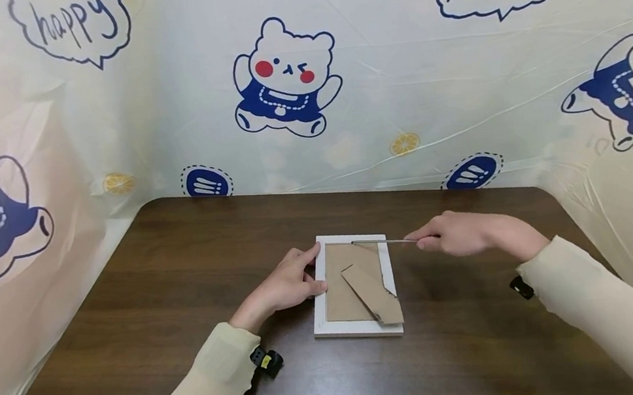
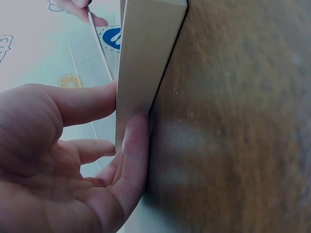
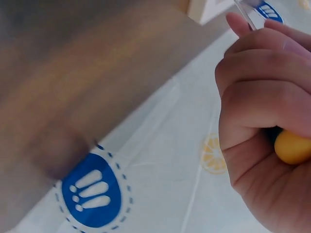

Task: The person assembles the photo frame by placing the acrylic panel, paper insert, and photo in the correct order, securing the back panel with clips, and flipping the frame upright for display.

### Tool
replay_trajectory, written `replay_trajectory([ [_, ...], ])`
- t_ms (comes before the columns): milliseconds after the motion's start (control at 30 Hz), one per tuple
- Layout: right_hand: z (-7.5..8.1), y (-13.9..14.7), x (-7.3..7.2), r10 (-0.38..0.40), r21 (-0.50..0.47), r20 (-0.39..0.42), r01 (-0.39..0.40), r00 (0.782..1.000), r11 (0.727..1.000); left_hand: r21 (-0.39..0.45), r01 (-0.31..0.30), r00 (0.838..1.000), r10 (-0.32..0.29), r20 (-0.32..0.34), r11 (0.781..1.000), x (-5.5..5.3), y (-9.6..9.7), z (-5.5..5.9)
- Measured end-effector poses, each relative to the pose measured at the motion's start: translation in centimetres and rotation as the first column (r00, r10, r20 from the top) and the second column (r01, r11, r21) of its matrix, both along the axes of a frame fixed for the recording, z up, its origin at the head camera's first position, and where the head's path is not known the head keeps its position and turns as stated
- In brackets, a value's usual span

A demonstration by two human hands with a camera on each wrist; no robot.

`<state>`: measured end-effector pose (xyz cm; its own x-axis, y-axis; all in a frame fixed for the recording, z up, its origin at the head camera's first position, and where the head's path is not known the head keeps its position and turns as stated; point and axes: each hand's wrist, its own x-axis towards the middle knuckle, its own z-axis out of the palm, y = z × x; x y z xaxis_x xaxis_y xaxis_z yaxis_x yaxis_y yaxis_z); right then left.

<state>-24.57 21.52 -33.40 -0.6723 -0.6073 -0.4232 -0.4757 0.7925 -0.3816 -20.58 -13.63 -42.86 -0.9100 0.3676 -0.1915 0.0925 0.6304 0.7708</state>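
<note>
1. The white frame [image 1: 350,328] lies face down near the centre of the head view, slightly below the middle, flat on the dark brown wood-grained bench [image 1: 183,273].
2. Its border is plain and rectangular, with a tan backing board [image 1: 340,300] set inside.
3. A tan flap [image 1: 372,293] slants across the board's lower right, dark along its long left edge, and overlaps the right border and bottom corner.
4. The left hand [image 1: 285,283] is clamped on the frame's left edge, covering part of that border.
5. The right hand [image 1: 466,232], right of centre, is closed around a slim metal tool [image 1: 393,240]; its rounded yellow end shows at the right edge of the right wrist view.
6. The tool's shaft crosses the frame's upper right border, its tip at the inner top edge; whether it presses there I cannot tell.
7. Pale sleeves [image 1: 602,301] enter from both lower corners, with a black wrist device [image 1: 267,362] at the left cuff.
8. Behind, a pale printed sheet [image 1: 385,83] fills the upper frame with bears, orange slices and "happy" bubbles.
</note>
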Motion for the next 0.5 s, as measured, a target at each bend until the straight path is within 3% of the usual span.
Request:
replay_trajectory([
  [167, 1.9, -0.6, -1.2, 0.008, 0.028, 0.064, -0.010, 0.998, 1.000, 0.001, 0.000, 1.000, 0.000, 0.005, 1.000, 0.0, 0.1, 0.2],
  [233, 2.5, -0.8, -1.7, -0.015, 0.024, 0.128, 0.012, 0.992, 1.000, 0.002, -0.004, 1.000, 0.004, 0.006, 1.000, 0.0, 0.1, 0.2],
  [400, 3.7, -1.1, -3.0, -0.087, 0.031, 0.308, 0.081, 0.948, 0.996, 0.008, -0.003, 1.000, 0.003, 0.007, 1.000, 0.1, 0.1, 0.3],
  [500, 4.3, -1.4, -3.8, -0.095, 0.057, 0.361, 0.079, 0.928, 0.995, 0.012, -0.004, 1.000, 0.003, 0.009, 1.000, 0.1, 0.1, 0.3],
])
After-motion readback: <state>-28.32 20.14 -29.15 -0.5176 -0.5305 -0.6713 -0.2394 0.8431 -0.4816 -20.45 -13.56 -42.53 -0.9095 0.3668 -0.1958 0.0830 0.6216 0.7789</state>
